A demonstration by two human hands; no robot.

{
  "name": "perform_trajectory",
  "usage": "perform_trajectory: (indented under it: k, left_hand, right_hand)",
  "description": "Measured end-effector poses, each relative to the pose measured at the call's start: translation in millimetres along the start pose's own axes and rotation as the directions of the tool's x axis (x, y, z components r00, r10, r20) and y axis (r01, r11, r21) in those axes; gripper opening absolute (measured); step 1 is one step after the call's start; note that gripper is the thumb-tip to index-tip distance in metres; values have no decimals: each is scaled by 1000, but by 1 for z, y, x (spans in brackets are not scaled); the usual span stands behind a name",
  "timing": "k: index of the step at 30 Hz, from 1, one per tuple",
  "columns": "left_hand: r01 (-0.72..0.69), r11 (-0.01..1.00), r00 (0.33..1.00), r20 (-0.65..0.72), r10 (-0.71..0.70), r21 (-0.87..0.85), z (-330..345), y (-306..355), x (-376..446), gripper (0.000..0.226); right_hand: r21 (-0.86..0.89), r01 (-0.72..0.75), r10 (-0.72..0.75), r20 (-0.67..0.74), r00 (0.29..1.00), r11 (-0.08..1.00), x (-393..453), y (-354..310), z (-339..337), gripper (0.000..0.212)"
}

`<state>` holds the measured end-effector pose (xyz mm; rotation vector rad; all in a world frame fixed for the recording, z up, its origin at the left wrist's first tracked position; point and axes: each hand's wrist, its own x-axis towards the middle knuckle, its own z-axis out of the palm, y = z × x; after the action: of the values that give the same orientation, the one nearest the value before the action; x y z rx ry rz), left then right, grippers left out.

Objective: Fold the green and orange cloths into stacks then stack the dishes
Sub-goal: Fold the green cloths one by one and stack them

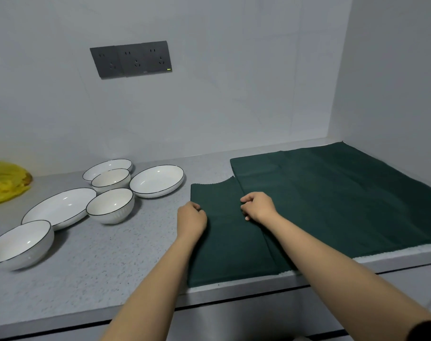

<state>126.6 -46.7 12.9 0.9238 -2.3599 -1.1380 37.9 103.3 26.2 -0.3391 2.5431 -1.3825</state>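
L hand (191, 217) and R hand (258, 207), fingers curled, each pinching folded green cloth (224, 242) at its side edges. Larger green cloths (332, 200) beyond R hand. Dishes (111, 190) well left of L hand, unstacked.

I see dark green cloths (320, 198), plain, no pattern. Table (111, 262) is light grey with fine dark speckles. Dishes (157, 180) are white with thin black rims; one bowl (111, 205) has faint ribbing outside. Yellow plastic bag (5, 180) far left. Dark grey socket panel (132, 59) on pale grey wall (234, 82), with a tiny green light.
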Motion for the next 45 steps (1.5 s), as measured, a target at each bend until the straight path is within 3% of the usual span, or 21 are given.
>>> perform_trajectory:
  k: [4,7,10,13,15,22,26,29,32,35,39,42,45]
  left_hand:
    - [62,994,997,-45,-58,89,0,-5,10,7]
    - [134,989,987,-94,-128,67,0,-8,21,14]
    - [162,985,982,-105,-154,65,5,-12,34,22]
    - [193,981,977,-100,-189,31,8,-14,38,26]
    - [211,976,973,-87,-215,-53,7,-14,37,25]
    - [209,876,968,-38,-250,-436,-1,-13,25,18]
    - [192,749,979,73,-189,-635,-12,-16,16,14]
    - [210,652,978,151,-146,-728,-21,-19,13,26]
    - [219,668,975,177,-131,-712,-29,-24,9,27]
    - [191,713,979,185,-87,-675,-32,-33,4,24]
    - [38,877,985,164,48,-480,-34,-38,-14,29]
    - [-100,946,977,151,152,-308,-36,-37,-21,13]
    - [-233,968,956,161,245,-91,-34,-39,-21,17]
  right_hand:
    - [4,-15,15,-110,994,1000,14,6,10,29]
    - [51,-86,92,-137,986,995,18,1,11,6]
    - [106,-155,169,-144,975,982,25,-1,12,29]
    - [119,-189,207,-163,965,975,28,-3,13,23]
    - [132,-198,216,-147,965,971,29,-3,13,20]
    - [422,-130,164,-46,985,897,24,5,5,17]
    - [521,-34,14,43,999,853,10,9,-7,8]
    - [560,-18,-61,121,991,829,3,13,-15,15]
    - [597,-16,-88,144,986,802,-6,14,-22,30]
    - [439,74,-123,84,989,895,-20,15,-26,34]
    - [239,223,-249,84,965,945,-27,25,-27,22]
    - [131,286,-297,67,953,949,-30,32,-23,12]
    - [10,386,-386,25,922,923,-33,34,-20,10]
